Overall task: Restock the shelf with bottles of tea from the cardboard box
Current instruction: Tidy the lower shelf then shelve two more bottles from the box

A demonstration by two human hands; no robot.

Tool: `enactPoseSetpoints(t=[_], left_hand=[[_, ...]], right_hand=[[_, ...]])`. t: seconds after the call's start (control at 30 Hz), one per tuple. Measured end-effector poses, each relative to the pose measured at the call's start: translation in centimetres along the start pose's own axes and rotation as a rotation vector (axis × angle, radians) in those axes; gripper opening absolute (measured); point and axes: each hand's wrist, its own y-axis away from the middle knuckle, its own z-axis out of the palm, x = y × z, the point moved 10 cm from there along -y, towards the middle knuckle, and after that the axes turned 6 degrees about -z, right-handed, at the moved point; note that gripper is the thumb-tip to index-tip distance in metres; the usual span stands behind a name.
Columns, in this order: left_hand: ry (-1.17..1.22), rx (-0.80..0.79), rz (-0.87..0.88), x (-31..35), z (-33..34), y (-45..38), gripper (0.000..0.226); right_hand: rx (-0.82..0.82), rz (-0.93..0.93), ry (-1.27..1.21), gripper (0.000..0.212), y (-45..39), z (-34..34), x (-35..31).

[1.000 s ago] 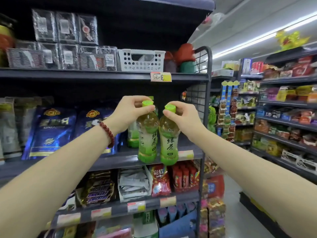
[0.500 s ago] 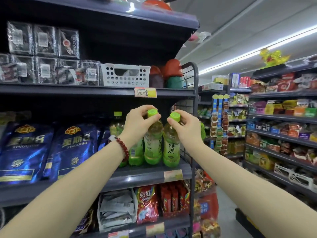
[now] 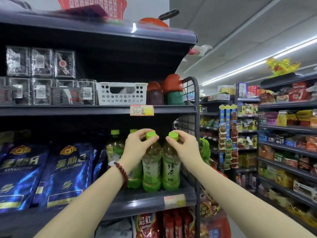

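At far left on the middle shelf (image 3: pixel 140 201) stand blue snack bags (image 3: pixel 65 176), clear of the work area. Just right of them, two earlier-stocked tea bottles (image 3: pixel 115 148) occupy the back row.

The left hand (image 3: pixel 137 148), with a red bead bracelet (image 3: pixel 122 174) on its wrist, is clamped on the neck and green cap of the left bottle (image 3: pixel 151 170). The right hand (image 3: pixel 185 148) is clamped in the same way on the right bottle (image 3: pixel 171 169). The two hands are apart, one per bottle.

Change since one second ago: both bottles hung in the air ahead of the shelf edge; they now stand upright side by side, touching, with their bases apparently resting on the shelf board, in front of the earlier row and just inside the wire end panel (image 3: pixel 192 117).

Assessment: placement of this pair is effectively complete. The remaining action is to release both caps and return to the cardboard box, which is not in view. Release evenly to avoid tipping either bottle.
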Motion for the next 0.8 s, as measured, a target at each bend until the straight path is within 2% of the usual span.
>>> enactPoseSetpoints(t=[0.13, 0.27, 0.33, 0.53, 0.67, 0.8], left_hand=[[0.023, -0.045, -0.069, -2.4, 0.8, -0.7, 0.038], [-0.055, -0.147, -0.146, -4.3, 2.6, 0.4, 0.072], [-0.093, -0.194, -0.124, -4.7, 3.5, 1.0, 0.080], [-0.099, -0.150, -0.229, -7.6, 3.0, 0.4, 0.086], [-0.080, -0.154, -0.256, -8.2, 3.2, 0.6, 0.089], [-0.062, -0.174, -0.259, -7.5, 3.2, 1.1, 0.086]], right_hand=[[-0.052, 0.049, 0.029, 0.019, -1.1, 0.9, 1.4], [-0.066, 0.060, 0.102, 0.035, -1.0, 1.8, 2.3], [-0.066, 0.088, 0.083, 0.039, -1.1, 2.1, 3.0], [-0.069, 0.155, 0.094, 0.052, -1.8, 3.0, 5.1], [-0.039, 0.158, 0.083, 0.052, -1.0, 3.1, 5.7], [-0.031, 0.260, 0.002, 0.073, 2.1, 2.8, 7.5]])
